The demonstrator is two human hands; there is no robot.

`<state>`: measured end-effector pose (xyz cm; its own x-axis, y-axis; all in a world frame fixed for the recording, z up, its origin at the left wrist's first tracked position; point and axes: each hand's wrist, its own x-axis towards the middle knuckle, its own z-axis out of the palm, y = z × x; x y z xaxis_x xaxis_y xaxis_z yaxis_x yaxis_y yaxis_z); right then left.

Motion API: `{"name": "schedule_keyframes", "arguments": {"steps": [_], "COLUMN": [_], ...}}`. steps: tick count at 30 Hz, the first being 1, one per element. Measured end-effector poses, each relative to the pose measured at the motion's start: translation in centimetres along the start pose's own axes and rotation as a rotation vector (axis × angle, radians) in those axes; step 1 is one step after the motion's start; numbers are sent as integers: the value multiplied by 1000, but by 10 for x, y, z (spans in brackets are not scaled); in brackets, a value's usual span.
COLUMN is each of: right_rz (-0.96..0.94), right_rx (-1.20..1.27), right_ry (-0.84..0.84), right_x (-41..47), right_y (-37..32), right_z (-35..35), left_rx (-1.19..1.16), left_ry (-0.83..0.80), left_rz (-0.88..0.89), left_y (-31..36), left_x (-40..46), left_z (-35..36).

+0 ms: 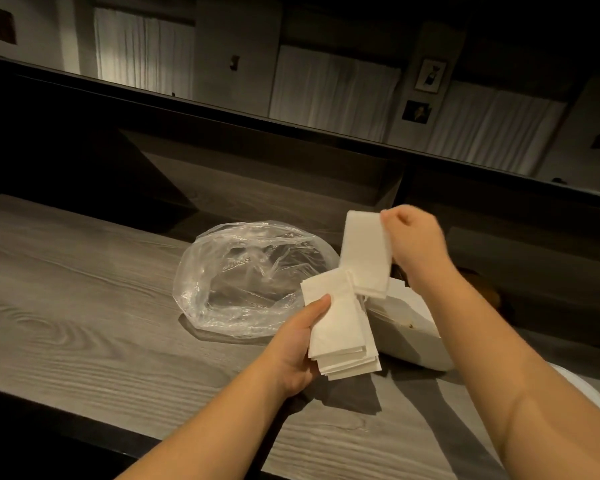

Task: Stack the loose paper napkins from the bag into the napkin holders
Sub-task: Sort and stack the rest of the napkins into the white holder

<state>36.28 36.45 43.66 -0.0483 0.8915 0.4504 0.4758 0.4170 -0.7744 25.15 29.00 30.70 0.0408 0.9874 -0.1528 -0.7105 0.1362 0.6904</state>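
Half holder behind napkins.

Grey wood-grain counter, pale curtains, framed pictures behind.

- Right hand blurred at its outer edge; fingertips hidden behind the held napkin.
- Left hand palm and most fingers covered by the napkin stack.
- White napkin holder partly hidden behind stack and right forearm.
- Brown object behind the forearm, too dark to identify.
- Both forearms cut off by the bottom edge.
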Motion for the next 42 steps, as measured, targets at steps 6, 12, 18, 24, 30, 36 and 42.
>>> {"name": "schedule_keyframes", "arguments": {"steps": [6, 12, 18, 24, 30, 36, 42], "right_rz": [-43, -153, -19, 171, 78, 58, 87], "right_rx": [-20, -419, -113, -183, -142, -175, -37], "right_ry": [-51, -345, -135, -607, -501, -399, -311], "right_x": [-3, -33, -31, -67, -83, -81, -76], "right_y": [-19, 16, 21, 20, 33, 32, 33], "right_z": [-15, 34, 11, -19, 5, 8, 0], "left_rx": [30, -116, -203, -369, -364, -404, -464], "left_ry": [61, 6, 34, 76, 108, 135, 127], "left_rz": [15, 29, 59, 160, 162, 169, 185], "left_y": [1, 3, 8, 14, 14, 14, 14], "left_x": [1, 3, 1, 11, 4, 7, 7], "left_z": [1, 0, -3, -14, -11, -11, -12]}}
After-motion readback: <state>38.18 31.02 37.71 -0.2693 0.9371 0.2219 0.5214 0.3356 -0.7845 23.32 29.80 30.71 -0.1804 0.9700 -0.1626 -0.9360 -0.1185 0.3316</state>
